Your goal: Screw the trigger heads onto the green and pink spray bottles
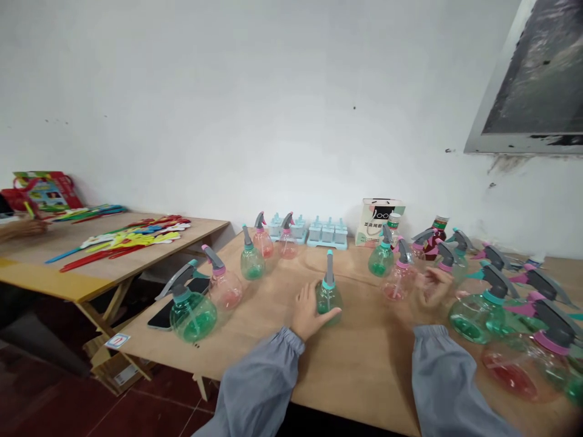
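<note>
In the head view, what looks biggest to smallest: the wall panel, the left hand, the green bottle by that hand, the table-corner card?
1. Wall panel
2. Left hand and green bottle: too alike to rank
3. Table-corner card

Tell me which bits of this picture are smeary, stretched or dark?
In the head view, the right hand looks smeared; in the head view, the front pink spray bottle near the right edge looks stretched and tilted, probably from a wide lens; in the head view, the wall is softly bright, while underneath the side table it's very dark.
</note>
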Demonstrator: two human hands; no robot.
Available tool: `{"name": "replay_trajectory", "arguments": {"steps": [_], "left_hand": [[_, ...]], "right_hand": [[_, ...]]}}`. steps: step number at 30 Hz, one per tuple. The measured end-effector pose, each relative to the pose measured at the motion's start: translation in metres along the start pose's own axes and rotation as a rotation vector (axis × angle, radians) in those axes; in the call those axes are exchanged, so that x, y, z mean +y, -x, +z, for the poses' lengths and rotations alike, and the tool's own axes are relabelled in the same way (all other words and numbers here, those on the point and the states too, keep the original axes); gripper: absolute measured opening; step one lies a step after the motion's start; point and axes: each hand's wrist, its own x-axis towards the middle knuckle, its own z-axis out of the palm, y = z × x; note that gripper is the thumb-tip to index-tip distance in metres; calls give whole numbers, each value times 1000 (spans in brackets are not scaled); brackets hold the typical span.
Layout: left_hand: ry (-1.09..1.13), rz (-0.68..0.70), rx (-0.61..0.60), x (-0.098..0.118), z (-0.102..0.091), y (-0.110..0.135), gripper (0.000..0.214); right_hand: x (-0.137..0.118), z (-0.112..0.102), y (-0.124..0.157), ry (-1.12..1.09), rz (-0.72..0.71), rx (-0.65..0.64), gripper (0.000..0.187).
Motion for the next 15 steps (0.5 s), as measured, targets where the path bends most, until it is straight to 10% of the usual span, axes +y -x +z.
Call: {"name": "replay_trajectory", "arguments": {"steps": [7, 11, 15], "left_hand": [[-340, 274, 115, 32, 17, 31, 72], [-152, 372, 24, 25, 12, 28, 88], [-25, 240, 143, -10, -18, -32, 55]], "right_hand": [[-68, 45, 37, -482, 127, -955, 81], [-64, 42, 33, -615, 303, -869, 58], [-57, 29, 26, -761, 568, -666, 53]]}}
